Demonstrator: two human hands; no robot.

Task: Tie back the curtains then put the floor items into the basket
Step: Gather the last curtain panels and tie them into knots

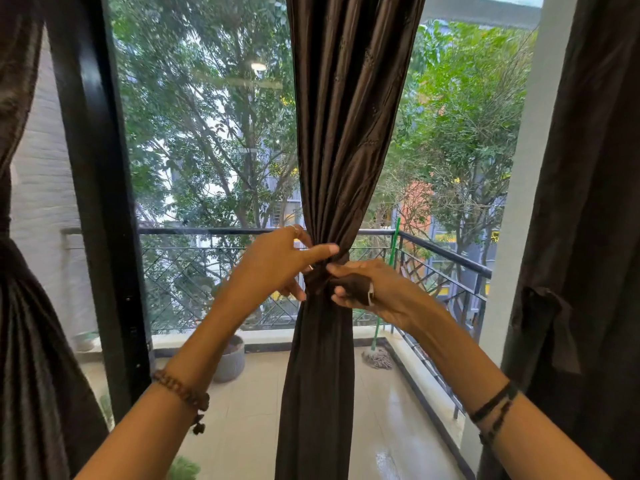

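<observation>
Balcony glass behind — both hands (322, 271) at bunched curtain (332, 202) tieback (349, 284).

The pale tiled balcony floor (249, 417) shines wet toward the right. On it a grey pot (231, 362) stands at far left, and a mop head (378, 358) rests at the far right corner.

The middle curtain (341, 133) is dark brown and shiny, hanging straight before the window. It is gathered narrow at its waist by a tie (320, 277) of the same cloth. Two more brown curtains, left (24, 341) and right (585, 202), hang at the sides.
</observation>
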